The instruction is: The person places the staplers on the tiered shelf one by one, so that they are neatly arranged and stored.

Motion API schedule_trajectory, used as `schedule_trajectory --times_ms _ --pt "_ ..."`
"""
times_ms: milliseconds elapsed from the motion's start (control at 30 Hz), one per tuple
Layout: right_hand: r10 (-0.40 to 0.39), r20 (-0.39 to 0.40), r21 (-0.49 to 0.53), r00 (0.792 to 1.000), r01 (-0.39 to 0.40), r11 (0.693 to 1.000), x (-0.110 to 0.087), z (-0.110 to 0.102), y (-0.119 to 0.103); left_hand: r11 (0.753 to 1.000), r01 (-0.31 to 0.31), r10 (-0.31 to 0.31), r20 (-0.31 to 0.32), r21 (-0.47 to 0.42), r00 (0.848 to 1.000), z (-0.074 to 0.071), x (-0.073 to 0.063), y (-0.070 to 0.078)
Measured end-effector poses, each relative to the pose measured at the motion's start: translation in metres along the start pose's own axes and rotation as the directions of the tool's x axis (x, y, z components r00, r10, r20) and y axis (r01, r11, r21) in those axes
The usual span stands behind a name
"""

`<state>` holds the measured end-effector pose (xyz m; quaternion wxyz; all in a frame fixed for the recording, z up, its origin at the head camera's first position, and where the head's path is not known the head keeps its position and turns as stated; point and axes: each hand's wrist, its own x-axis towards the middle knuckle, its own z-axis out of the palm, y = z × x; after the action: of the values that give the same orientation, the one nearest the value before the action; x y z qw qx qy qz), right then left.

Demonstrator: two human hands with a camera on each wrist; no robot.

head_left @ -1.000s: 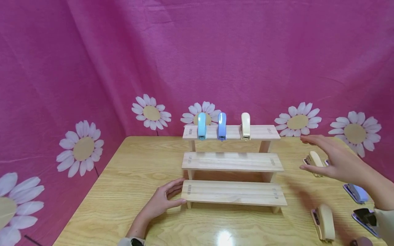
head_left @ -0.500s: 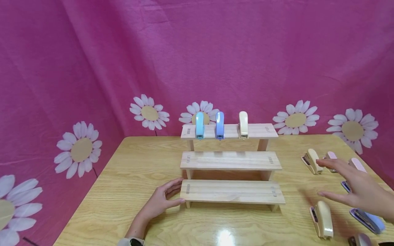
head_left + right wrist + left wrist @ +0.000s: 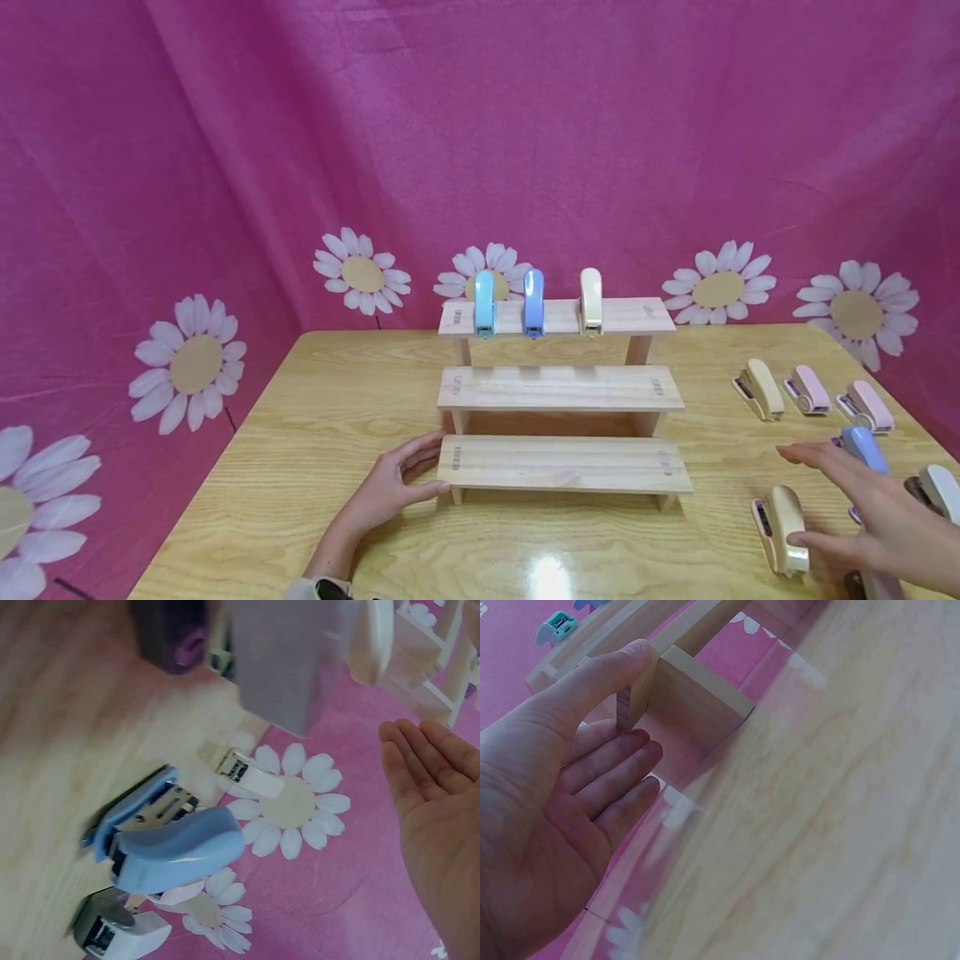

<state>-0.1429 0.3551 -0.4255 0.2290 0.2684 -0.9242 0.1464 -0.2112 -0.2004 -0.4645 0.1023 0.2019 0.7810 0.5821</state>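
A three-step wooden stand [image 3: 562,462] rests on the table. My left hand [image 3: 386,487] holds the left end of its lowest step, with the thumb at the front corner and the fingers at the back. In the left wrist view the thumb [image 3: 592,682] lies against the board's end. On the right, my right hand [image 3: 877,521] hovers with fingers spread, holding nothing. Its thumb overlaps a beige stapler [image 3: 783,525] in the head view. Partly behind that hand are a blue stapler [image 3: 864,448] and a greyish-purple one [image 3: 292,667].
On the top step stand a turquoise stapler [image 3: 484,304], a blue-violet stapler [image 3: 533,304] and a cream stapler [image 3: 591,302]. Farther back right lie another cream stapler [image 3: 761,390] and two pink staplers [image 3: 810,390]. A white stapler [image 3: 939,492] sits at the right edge. Behind hangs a pink flowered cloth [image 3: 562,150].
My right hand has come down and toward me, from above the far staplers to beside the near beige one. The left hand keeps its place on the stand. The head view has shifted slightly.
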Motion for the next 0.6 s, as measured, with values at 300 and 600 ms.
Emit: schedule_trajectory --times_ms 300,600 --pt "0.023 0.111 -0.059 0.994 -0.017 0.998 -0.015 0.011 -0.002 1.000 0.009 -0.009 -0.002 0.003 1.000 0.000 0.000 0.000" --pt "0.076 0.164 -0.134 0.984 -0.054 0.989 -0.024 0.017 -0.001 1.000 0.008 -0.008 0.001 -0.002 1.000 0.000 0.000 0.000"
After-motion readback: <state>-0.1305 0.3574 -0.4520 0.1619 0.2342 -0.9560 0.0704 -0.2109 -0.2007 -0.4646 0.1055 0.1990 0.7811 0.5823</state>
